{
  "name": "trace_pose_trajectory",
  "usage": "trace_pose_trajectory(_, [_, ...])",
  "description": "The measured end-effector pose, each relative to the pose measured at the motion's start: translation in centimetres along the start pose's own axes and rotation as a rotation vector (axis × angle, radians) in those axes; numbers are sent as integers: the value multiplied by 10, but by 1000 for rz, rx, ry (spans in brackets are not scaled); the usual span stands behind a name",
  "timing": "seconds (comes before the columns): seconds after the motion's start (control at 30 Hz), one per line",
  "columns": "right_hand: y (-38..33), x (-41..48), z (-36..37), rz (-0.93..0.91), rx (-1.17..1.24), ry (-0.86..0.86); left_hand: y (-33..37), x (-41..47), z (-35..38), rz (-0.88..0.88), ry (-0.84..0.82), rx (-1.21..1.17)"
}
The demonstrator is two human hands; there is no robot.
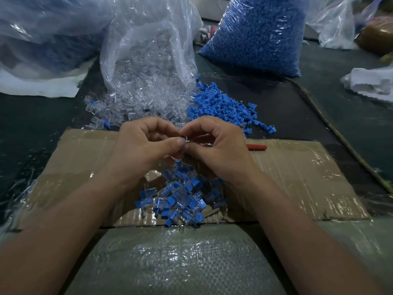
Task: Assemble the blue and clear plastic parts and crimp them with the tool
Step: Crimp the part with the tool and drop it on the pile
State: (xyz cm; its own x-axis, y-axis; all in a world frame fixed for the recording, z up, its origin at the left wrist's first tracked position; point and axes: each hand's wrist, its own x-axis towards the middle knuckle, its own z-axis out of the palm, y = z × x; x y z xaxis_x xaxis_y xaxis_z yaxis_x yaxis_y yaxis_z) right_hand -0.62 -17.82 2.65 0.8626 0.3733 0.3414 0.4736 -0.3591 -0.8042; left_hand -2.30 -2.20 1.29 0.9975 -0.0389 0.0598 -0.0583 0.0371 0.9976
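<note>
My left hand and my right hand meet fingertip to fingertip above the cardboard sheet. Between them they pinch a small blue and clear part, mostly hidden by the fingers. Below my hands lies a pile of joined blue-and-clear pieces. Loose clear parts spill from an open clear bag behind my left hand. Loose blue parts lie behind my right hand. A red-handled tool rests on the cardboard, partly hidden behind my right hand.
A full bag of blue parts stands at the back right. Large crumpled plastic bags fill the back left. A white cloth lies at the right edge. A woven sack covers the near foreground between my forearms.
</note>
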Motion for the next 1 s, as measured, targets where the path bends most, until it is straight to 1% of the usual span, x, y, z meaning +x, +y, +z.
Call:
trace_pose_trajectory(0.2, [1, 1, -3, 107, 75, -24, 0, 1, -1, 44, -14, -5])
trace_pose_trajectory(0.33, [0, 1, -5, 125, 91, -22, -1, 1, -1, 62, -14, -10])
trace_pose_trajectory(0.57, [2, 0, -4, 97, 97, 25, 0, 2, 2, 61, -16, 12])
trace_pose_trajectory(0.77, [3, -3, 1, 45, 174, -37, 3, 3, 1, 23, 46, -78])
trace_pose_trajectory(0.9, [6, -3, 5, -45, 148, 60, 2, 4, -1, -8, 10, -97])
trace_pose_trajectory(1.0, [8, -1, 3, -114, 120, 93, 1, 5, -2, -46, -24, -176])
